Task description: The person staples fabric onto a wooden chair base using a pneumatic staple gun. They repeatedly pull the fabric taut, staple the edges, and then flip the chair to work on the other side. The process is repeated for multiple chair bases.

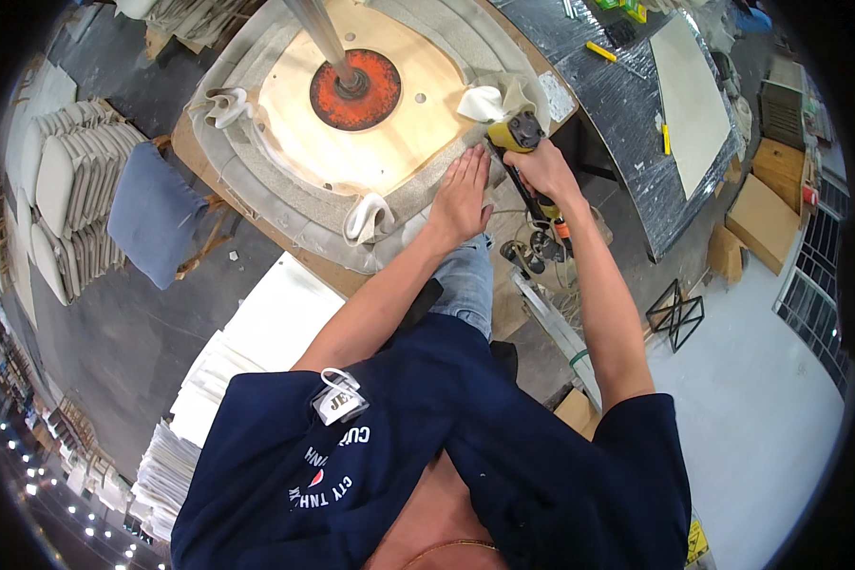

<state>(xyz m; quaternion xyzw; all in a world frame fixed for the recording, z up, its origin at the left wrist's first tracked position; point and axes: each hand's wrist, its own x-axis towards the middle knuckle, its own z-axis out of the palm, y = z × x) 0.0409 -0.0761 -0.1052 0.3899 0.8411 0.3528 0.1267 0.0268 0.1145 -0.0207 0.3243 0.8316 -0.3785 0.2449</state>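
In front of me a seat panel lies with its wooden base (290,104) facing up, a red disc (375,106) on a metal rod (315,33) pressing on its middle. Beige-grey fabric (404,195) wraps over the rim, with loose folds at the corners. My left hand (461,195) lies flat on the fabric edge nearest me, fingers stretched out. Just right of it, my right hand (544,171) grips a yellow and black staple gun (517,135), whose head is at the panel's right corner beside a fabric fold (484,103).
Stacked padded seats (76,185) and a blue-grey padded piece (152,211) stand at left. White sheets (266,323) are piled by my left arm. A dark film-covered table (622,123) holds a pale sheet (693,104) and yellow cutters (600,51). Cardboard boxes (762,223) sit at far right.
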